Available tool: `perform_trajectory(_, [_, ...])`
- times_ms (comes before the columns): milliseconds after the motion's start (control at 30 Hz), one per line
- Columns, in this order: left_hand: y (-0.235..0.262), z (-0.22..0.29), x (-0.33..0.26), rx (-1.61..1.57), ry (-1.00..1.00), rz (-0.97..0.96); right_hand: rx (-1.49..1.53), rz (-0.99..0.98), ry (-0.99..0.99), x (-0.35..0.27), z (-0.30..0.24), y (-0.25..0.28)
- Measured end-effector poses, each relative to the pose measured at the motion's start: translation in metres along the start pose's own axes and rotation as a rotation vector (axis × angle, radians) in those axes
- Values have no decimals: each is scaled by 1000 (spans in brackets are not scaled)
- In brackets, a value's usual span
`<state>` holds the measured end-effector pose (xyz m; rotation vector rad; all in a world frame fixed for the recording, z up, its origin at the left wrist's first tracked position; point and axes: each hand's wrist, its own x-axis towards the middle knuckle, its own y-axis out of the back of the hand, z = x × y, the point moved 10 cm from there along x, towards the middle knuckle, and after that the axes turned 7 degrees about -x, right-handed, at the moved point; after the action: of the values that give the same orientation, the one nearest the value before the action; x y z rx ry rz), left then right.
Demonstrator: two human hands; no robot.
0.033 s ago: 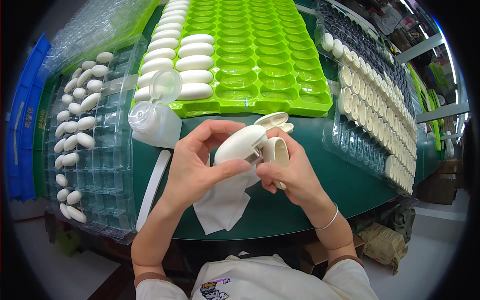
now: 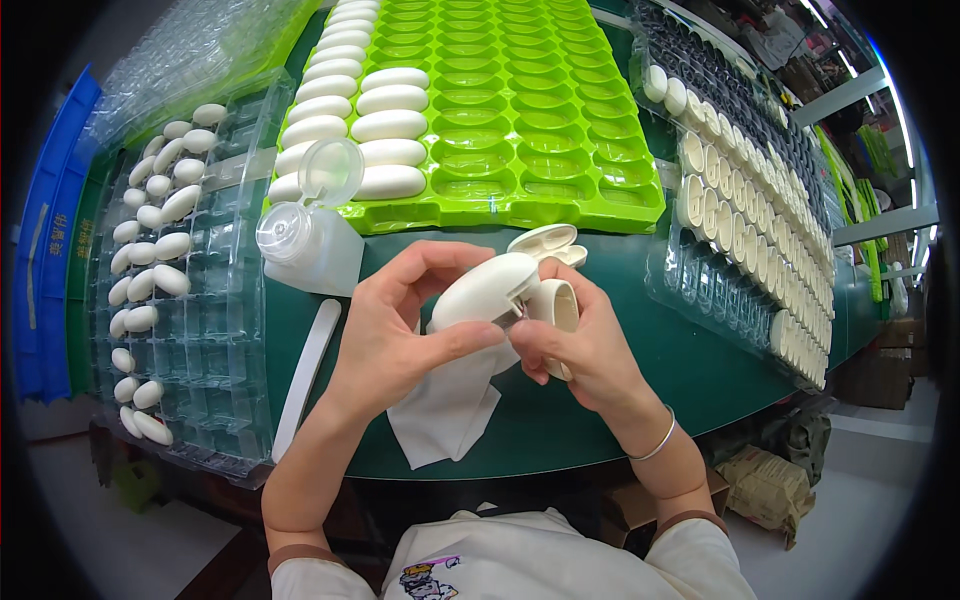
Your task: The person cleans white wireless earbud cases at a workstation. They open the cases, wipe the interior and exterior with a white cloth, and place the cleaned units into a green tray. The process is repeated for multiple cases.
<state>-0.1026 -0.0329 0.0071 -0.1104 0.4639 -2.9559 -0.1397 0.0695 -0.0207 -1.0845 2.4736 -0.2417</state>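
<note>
Over the table's near middle, my left hand (image 2: pixel 385 335) grips a smooth white oval case (image 2: pixel 480 295) between its thumb and fingers. The case has an opening at its right end, with a small metallic piece showing there. My right hand (image 2: pixel 595 350) is closed around a hollow cream oval shell (image 2: pixel 563 308), held right beside that opening. Its thumb tip presses at the gap between the two parts. Just beyond the hands lie more open cream shell pieces (image 2: pixel 545 240). Below the hands, a white cloth (image 2: pixel 445 420) rests on the green tabletop (image 2: pixel 560 425).
A lime-green tray (image 2: pixel 500 212) ahead holds white oval cases in its left columns. Left stand a clear bottle (image 2: pixel 312 248) with its lid flipped up, a white strip (image 2: pixel 306 380) and a clear tray (image 2: pixel 230 340) of small white pieces. Rows of cream shells (image 2: pixel 745 205) fill trays at right.
My right thumb has shifted slightly left, closer to the white case's opening. The case and the cream shell have tilted a little. Everything on the table stays put.
</note>
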Motion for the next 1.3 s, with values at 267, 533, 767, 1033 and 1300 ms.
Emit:
perform_trajectory(267, [4, -2, 1, -208, 74, -13, 127, 8, -14, 1, 4, 5])
perform_trajectory(533, [-7, 19, 2, 199, -260, -74, 152, -52, -34, 0, 7, -1])
perform_trajectory(767, [-17, 38, -2, 434, -417, -99, 206, -147, -152, -3, 18, -10])
perform_trajectory(1033, [-2, 21, -2, 254, -206, -24, -134, 11, 166, -4, -8, 3])
perform_trajectory(1300, [8, -12, -2, -107, 217, 19, 3, -5, -1, -3, 6, 0])
